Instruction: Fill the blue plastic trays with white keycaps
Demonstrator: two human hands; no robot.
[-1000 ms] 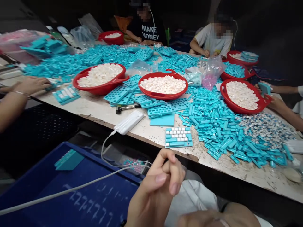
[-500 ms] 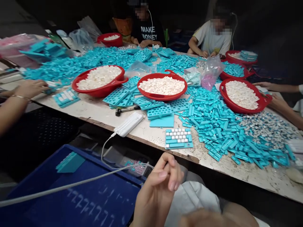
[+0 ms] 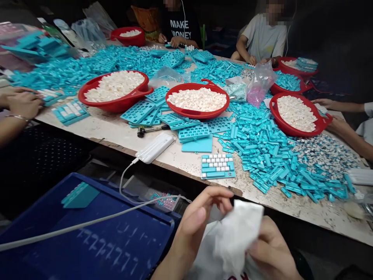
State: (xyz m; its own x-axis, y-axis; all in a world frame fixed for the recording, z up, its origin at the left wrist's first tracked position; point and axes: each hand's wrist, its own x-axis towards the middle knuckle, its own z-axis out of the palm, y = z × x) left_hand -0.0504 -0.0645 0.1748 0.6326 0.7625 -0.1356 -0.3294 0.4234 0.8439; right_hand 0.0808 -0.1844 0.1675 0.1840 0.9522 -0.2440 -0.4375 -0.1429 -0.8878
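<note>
Below the table's near edge, my right hand point(image 3: 272, 249) grips a crumpled white tissue point(image 3: 237, 237) and holds it up. My left hand point(image 3: 199, 219) is raised beside it, fingers curled, its fingertips at the tissue's upper left edge. On the table just beyond my hands lies a teal key tray point(image 3: 217, 166) filled with white and teal keycaps. A heap of loose teal keycaps point(image 3: 271, 155) spreads to its right.
Three red bowls of white keycaps point(image 3: 198, 100) stand among empty teal trays point(image 3: 194, 132). A white power bank point(image 3: 154, 148) with a cable lies near the edge, beside a small hammer point(image 3: 150, 129). A blue crate point(image 3: 87, 233) sits lower left. Other people work around the table point(image 3: 116, 134).
My right hand has come up into view with the white tissue. My left hand has stayed raised and its fingers now meet the tissue. The view shifted slightly down.
</note>
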